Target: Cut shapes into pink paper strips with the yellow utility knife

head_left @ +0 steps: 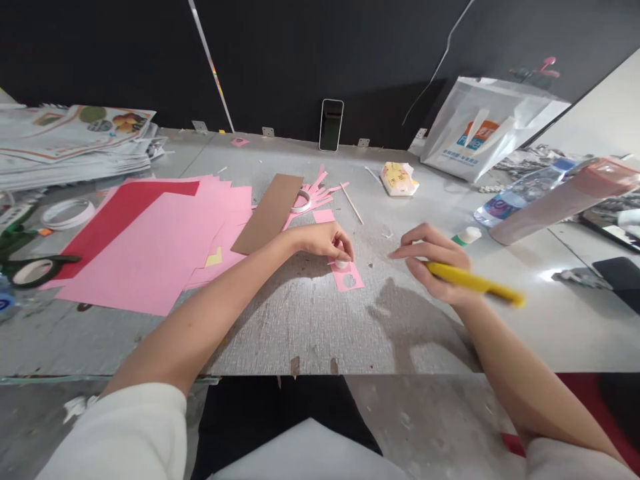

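Right now, the left hand is pinched down over a narrow pink strip, its thumb and fingers together at a small white round piece; whether they also grip the strip is hard to tell. The strip lies flat near the front middle of the grey surface, with a round hole in its near end. The right hand, raised to the right of the strip and apart from it, has its fingers partly spread and holds a yellow tool between thumb and palm; the tool's far end is blurred.

Beyond the left forearm, a brown cardboard piece lies slantwise next to a small tape roll and thin pink cuttings. A thin stick rests just right of the cuttings. To the left are overlapping pink sheets with a red sheet among them, dark-handled scissors and a larger tape roll. A phone stands upright against the black panel. Behind the right hand sits a white-capped glue stick, with a water bottle farther right.
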Tool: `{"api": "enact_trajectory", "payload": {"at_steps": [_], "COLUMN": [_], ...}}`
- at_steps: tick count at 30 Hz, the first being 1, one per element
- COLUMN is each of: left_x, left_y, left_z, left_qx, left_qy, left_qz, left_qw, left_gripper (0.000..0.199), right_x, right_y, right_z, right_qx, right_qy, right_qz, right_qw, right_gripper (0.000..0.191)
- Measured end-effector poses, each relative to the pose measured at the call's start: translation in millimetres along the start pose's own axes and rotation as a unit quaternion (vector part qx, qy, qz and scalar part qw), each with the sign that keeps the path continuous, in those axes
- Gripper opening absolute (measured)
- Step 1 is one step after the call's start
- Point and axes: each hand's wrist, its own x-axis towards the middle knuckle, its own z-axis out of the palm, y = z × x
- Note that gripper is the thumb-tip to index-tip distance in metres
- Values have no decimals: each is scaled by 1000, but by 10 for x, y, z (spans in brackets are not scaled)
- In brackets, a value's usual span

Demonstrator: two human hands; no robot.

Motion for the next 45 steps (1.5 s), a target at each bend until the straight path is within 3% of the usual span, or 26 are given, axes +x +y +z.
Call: {"api": "enact_trajectory", "payload": {"at_steps": [2, 5, 10, 26, 33, 45], "left_x": [-1, 4, 8, 22, -8, -2], "left_y": [7, 11, 25, 16, 87, 59], "left_z": [-1, -4, -12, -11, 19, 9], "left_qx": [3, 10, 34, 33, 37, 47], "left_qy": [-3, 7, 20, -5, -27, -50], "left_qz": [4, 8, -2, 54, 45, 46], "left_qw": [1000, 1000, 999, 998, 998, 997], "left_gripper": [26, 28, 21, 20, 20, 22], "right_x": [8, 25, -8, 13, -5, -21], "right_y": [-25, 7, 59, 0, -65, -171], "right_z": [-37, 53, 291, 400, 483, 687], "right_qx": [-74, -176, -233, -145, -135, -150], "right_qy": [-81, -225, -316, -337, -331, -321], "right_qz": [-63, -133, -150, -152, -149, -156], "right_qw": [992, 949, 907, 918, 922, 922], "right_gripper": [29, 40, 53, 56, 44, 48]}}
